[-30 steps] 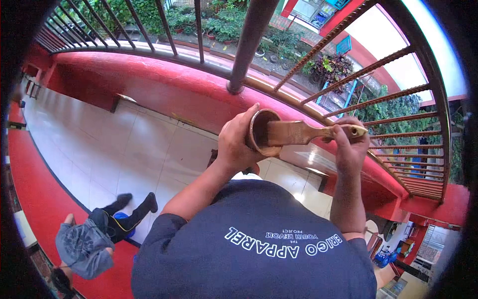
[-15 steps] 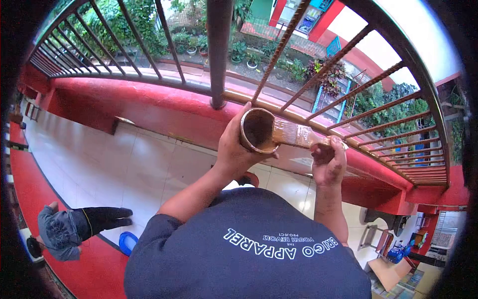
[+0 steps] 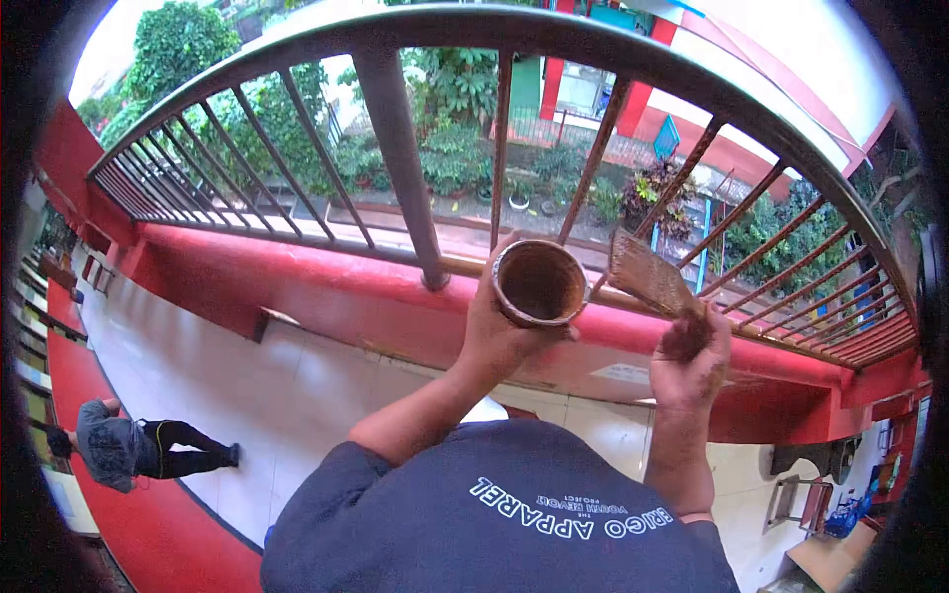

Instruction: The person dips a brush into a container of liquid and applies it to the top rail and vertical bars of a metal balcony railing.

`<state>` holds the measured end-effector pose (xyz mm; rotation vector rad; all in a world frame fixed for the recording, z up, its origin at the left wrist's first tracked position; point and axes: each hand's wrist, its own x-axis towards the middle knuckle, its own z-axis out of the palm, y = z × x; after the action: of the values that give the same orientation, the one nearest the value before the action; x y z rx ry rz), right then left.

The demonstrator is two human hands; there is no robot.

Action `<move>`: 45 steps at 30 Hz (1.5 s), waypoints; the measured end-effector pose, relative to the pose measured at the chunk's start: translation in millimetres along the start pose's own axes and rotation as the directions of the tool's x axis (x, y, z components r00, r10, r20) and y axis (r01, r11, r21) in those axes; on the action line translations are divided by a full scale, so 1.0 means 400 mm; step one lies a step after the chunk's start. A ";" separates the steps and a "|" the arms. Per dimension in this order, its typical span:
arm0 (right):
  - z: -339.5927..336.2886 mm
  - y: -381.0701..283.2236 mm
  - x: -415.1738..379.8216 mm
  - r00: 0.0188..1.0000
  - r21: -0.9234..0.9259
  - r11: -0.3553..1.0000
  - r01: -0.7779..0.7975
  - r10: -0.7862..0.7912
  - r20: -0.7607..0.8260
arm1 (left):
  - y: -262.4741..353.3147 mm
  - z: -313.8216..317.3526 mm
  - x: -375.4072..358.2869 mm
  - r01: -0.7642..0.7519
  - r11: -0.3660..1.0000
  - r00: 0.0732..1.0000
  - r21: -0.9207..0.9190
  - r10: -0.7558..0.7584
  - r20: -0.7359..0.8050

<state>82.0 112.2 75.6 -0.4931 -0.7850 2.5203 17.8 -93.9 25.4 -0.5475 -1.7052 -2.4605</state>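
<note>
My left hand (image 3: 499,326) is wrapped round a paint can (image 3: 502,289), its open mouth tilted towards me and brown paint coating the inside. Brown-smeared fingers of my right hand (image 3: 690,371) close on the handle of a wide paintbrush (image 3: 647,272). Its bristles, wet with brown paint, point up and to the left, apart from the can. Behind the brush run the rusty bars of a metal railing (image 3: 598,148), and the bristles overlap them in this view.
A red ledge (image 3: 326,272) runs below the railing. Over the pale tiled floor (image 3: 247,366), a person (image 3: 124,445) in dark clothes is at the left. Chairs and a blue item (image 3: 840,519) stand at lower right. Plants and a building lie beyond the railing.
The brush has left the can's rim and swung up and right towards the bars. The view has tilted up, showing more railing. The person at left has shifted stance.
</note>
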 end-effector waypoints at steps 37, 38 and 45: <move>0.699 -0.357 0.196 0.687 -0.385 0.572 0.724 -0.544 0.482 | 0.056 -0.221 0.097 0.131 0.986 0.943 -0.105 -0.091 0.320; 0.744 -0.335 0.212 0.694 -0.399 0.571 0.717 -0.537 0.479 | 0.065 -0.233 0.092 0.131 0.986 0.937 -0.105 -0.088 0.337; 0.921 -0.196 0.292 0.674 -0.476 0.542 0.692 -0.251 0.694 | 0.087 -0.337 0.054 0.132 0.988 0.983 -0.083 -0.119 0.140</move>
<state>-159.0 68.0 384.4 0.2849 -1.8708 1.6915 -24.2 -228.4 22.2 -0.6491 -1.7309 -2.6582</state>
